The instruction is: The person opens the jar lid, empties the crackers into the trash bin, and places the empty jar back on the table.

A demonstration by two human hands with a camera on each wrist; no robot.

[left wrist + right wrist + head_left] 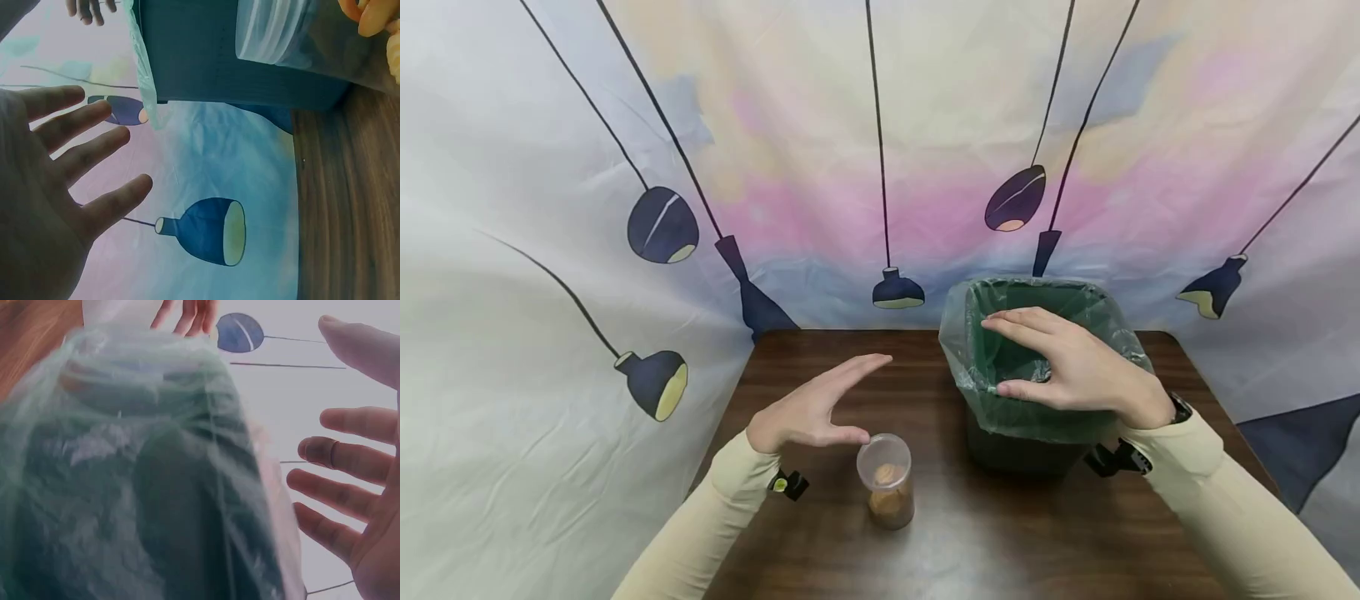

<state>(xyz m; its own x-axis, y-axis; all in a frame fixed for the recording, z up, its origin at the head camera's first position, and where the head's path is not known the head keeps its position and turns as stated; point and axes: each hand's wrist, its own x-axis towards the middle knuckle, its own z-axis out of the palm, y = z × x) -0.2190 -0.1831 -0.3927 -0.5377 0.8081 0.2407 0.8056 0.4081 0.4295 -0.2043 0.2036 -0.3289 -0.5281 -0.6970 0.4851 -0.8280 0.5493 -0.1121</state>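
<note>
A see-through plastic jar [881, 456], without a lid, stands on the table with brownish-orange pieces [889, 500] inside. In the left wrist view these pieces [375, 15] look curled and twisted. My left hand [812, 408] hovers beside the jar, fingers extended and thumb apart; in the head view the thumb tip overlaps the jar's rim, and contact cannot be judged. Above a dark green bin [1018, 454] lined with a clear plastic bag [957, 333], my right hand [1067, 362] is raised, fingers spread, holding nothing. The right wrist view shows its palm beside the bag [94, 450].
The dark brown wooden table [820, 533] carries the jar in front and the bin at the back right. Behind hangs a pastel cloth [820, 125] printed with dark lamps. Dark camera mounts sit on both wrists.
</note>
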